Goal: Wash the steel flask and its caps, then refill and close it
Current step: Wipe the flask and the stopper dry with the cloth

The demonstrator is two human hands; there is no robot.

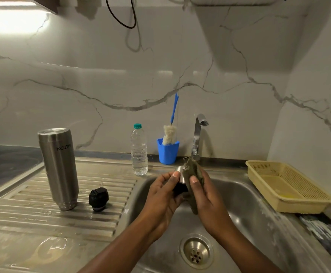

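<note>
The steel flask (59, 168) stands upside down on the ribbed drainboard at the left. A black inner cap (98, 198) lies just right of it. Over the sink basin (245, 209), my left hand (161, 200) grips the steel outer cap (180, 181), which has a black inside. My right hand (208, 198) holds a worn green scrub pad (193, 170) and presses it against that cap. The pad hides most of the cap.
A tap (198, 134) rises behind the sink, with no water running. A clear water bottle (139, 149) and a blue cup (167, 152) holding a bottle brush stand by the wall. A yellow basket (286, 186) sits at the right. The drain (197, 251) is below my hands.
</note>
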